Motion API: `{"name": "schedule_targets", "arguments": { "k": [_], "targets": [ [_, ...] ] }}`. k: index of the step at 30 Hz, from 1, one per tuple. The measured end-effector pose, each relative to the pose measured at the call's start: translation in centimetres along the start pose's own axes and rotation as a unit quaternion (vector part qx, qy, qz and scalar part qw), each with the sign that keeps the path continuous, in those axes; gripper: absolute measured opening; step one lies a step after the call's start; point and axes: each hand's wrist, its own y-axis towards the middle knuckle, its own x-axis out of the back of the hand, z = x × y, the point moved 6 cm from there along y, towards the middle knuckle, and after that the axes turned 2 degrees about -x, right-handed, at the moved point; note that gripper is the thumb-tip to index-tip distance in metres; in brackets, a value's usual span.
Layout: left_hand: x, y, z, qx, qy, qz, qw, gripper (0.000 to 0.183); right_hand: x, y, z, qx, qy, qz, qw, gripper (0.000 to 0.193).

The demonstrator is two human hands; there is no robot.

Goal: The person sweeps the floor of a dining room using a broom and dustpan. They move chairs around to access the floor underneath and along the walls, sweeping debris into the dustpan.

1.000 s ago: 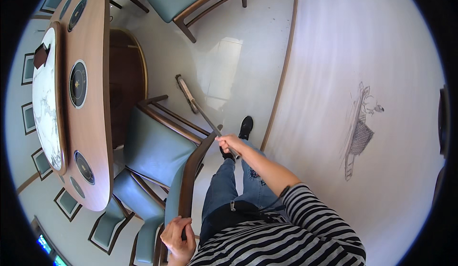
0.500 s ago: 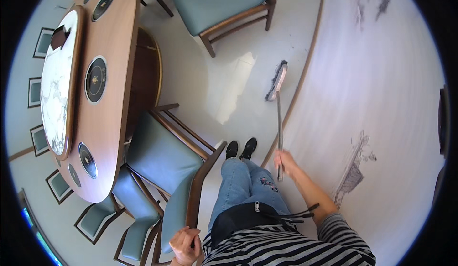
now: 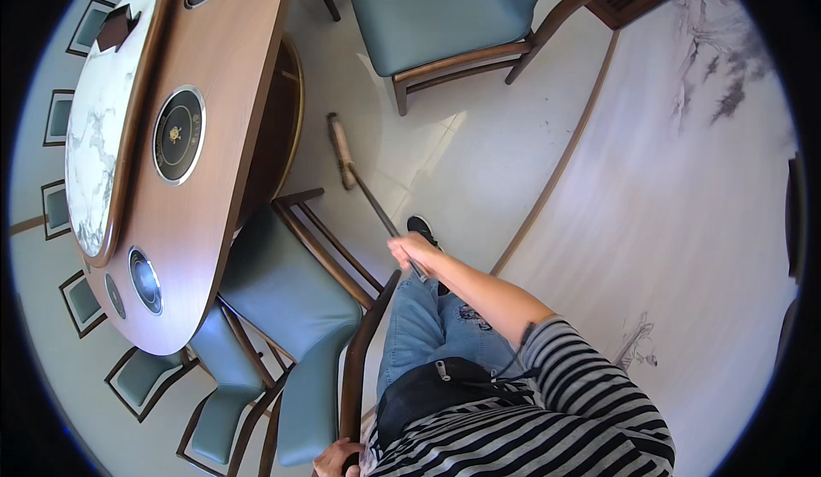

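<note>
Reaching forward, the person's right hand point(image 3: 413, 250) is clenched round the dark handle of a broom point(image 3: 363, 188). Its long axis runs from the hand up and to the left, away from the person, ending in a pale brush head point(image 3: 340, 148) that lies on the light tiled floor point(image 3: 479, 160) close by the curved edge of the table base point(image 3: 278, 126). The brush head points roughly crosswise to the handle, stretching further away from the person.

The left hand point(image 3: 335, 458) sits low at the bottom edge, fingers curled over the wooden back rail of the nearest teal chair point(image 3: 286, 306).

On the long wooden table point(image 3: 231, 92) sit round black burner insets point(image 3: 178, 135), and a marbled white turntable point(image 3: 98, 126) carries a small dark box point(image 3: 117, 27); what the box holds cannot be seen.

Open floor lies between the table and another teal chair point(image 3: 445, 6) farther off, with the curved pale wall point(image 3: 684, 203) closing in on the right. The person's dark shoe point(image 3: 421, 227) stands just beyond the gripping hand.
</note>
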Motion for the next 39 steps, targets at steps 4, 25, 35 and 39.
{"name": "schedule_targets", "arguments": {
  "k": [4,25,35,39],
  "targets": [
    [-0.6,2.6,1.5,0.147,0.034,0.111,0.982,0.027,0.9,5.6,4.4,-0.075,0.145,0.051,0.985,0.023],
    [-11.3,18.0,12.2,0.229,0.045,0.032,0.972,0.025,11.0,-21.5,4.7,-0.139,0.136,-0.170,0.966,0.014],
    [-12.3,14.4,12.2,0.297,0.032,0.010,0.954,0.024,4.7,-7.0,2.6,-0.198,-0.102,-0.009,0.975,0.016],
    [-13.1,13.5,13.1,0.293,0.008,0.012,0.956,0.021,1.3,-0.9,-2.0,-0.223,-0.067,0.015,0.972,0.017]
  ]
}}
